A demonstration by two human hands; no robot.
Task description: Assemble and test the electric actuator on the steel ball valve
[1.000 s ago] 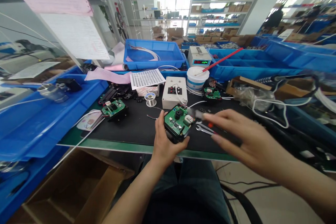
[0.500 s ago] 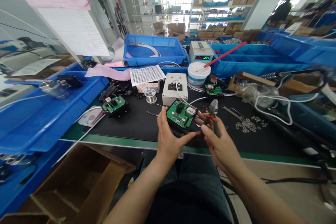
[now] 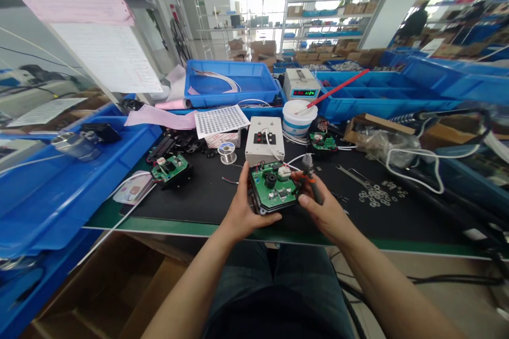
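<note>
My left hand (image 3: 243, 205) grips the left side of a green circuit board in a black housing (image 3: 273, 186), thumb along its front edge. The board faces up, with a black round part and a white connector on it. At its right edge is my right hand (image 3: 323, 210), closed around diagonal cutters (image 3: 310, 177) with dark and orange handles, jaws pointing up and away. The right fingertips are partly hidden behind the cutters and the board's edge. Behind the board stands a beige switch box (image 3: 264, 154) with a white cable running from it.
A second circuit board (image 3: 172, 168) lies left, a third (image 3: 323, 141) behind right. Around them are a solder spool (image 3: 227, 153), a white tub (image 3: 299, 123) with a red-handled brush, a wrench (image 3: 352, 175) and scattered nuts (image 3: 376, 196). A blue tray (image 3: 79, 180) borders the left side.
The board has turned in my hands and sits slightly lower, closer to me. My right hand with the cutters has shifted left, against the board's right edge.
</note>
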